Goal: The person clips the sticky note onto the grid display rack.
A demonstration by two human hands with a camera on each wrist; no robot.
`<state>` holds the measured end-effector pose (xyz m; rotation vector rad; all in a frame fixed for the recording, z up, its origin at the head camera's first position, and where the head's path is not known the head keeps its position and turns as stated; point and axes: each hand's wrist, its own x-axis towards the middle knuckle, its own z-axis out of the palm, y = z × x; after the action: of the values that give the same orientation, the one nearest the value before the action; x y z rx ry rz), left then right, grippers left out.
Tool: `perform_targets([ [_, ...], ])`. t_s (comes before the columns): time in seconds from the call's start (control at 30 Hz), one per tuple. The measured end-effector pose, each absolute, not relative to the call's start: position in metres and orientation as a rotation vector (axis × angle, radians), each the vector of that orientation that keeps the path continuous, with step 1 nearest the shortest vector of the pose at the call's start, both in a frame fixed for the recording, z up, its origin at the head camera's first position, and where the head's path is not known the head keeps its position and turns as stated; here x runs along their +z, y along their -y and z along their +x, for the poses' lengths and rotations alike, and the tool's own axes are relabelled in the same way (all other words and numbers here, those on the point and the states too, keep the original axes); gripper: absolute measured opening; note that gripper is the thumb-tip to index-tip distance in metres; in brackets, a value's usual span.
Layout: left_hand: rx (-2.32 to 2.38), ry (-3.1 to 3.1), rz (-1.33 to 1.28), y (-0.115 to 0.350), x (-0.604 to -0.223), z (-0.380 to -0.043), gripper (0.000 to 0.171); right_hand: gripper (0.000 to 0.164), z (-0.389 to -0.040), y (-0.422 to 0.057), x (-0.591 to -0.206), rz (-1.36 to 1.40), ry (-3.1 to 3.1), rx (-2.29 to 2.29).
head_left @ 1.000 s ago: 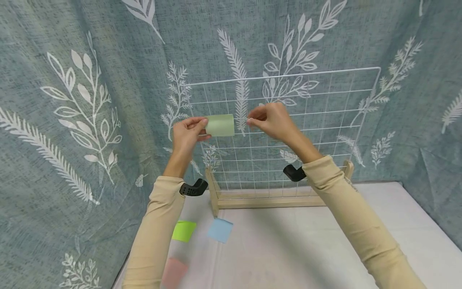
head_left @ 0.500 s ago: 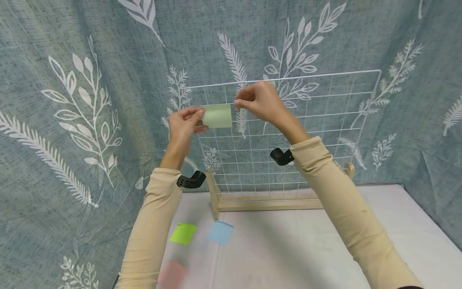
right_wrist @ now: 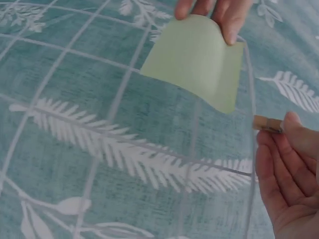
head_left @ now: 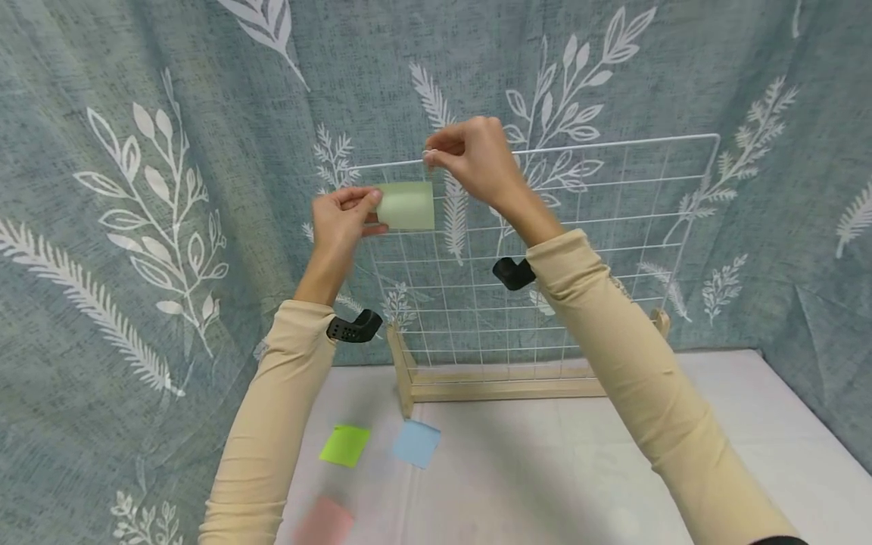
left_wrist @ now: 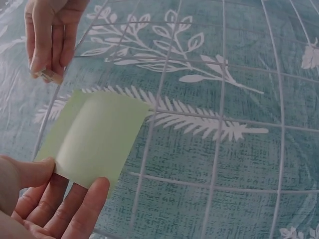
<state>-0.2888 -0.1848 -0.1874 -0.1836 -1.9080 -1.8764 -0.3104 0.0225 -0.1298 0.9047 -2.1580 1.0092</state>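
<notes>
A pale green paper note [head_left: 406, 206], bowed along its middle, is pinched at one edge by my left hand [head_left: 341, 216]. In the left wrist view the thumb [left_wrist: 37, 172] lies on the note's near face, with fingers behind it. My right hand [head_left: 480, 163] is raised by the top bar of the white wire grid [head_left: 572, 219], above and right of the note. Between its thumb and fingers it pinches a small wooden clothespin [right_wrist: 268, 124], clearest in the right wrist view. The clothespin and note are apart; whether the clothespin touches the bar I cannot tell.
The grid stands upright in a wooden base [head_left: 504, 389] on a white-covered table [head_left: 531, 462]. A bright green note [head_left: 345, 445], a blue note [head_left: 417, 443] and a pink note [head_left: 325, 522] lie at the left. A patterned teal curtain [head_left: 225, 288] hangs behind.
Both hands have risen along the grid, the right one more and also leftward, to the top bar. The left hand has carried the pale green note up and slightly left.
</notes>
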Motion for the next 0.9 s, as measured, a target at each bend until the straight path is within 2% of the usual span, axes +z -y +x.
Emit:
perform_targets([
  [0.33,-1.931,1.955,-0.189,0.184,-0.176,-0.295,0.029,0.017,-0.31,-0.012,-0.109,0.862,2.202,0.956],
  [0.9,-1.973,1.921,-0.149,0.186,-0.169,-0.297,0.032,0.018,-0.322,0.01,-0.104,0.929,2.305,0.976],
])
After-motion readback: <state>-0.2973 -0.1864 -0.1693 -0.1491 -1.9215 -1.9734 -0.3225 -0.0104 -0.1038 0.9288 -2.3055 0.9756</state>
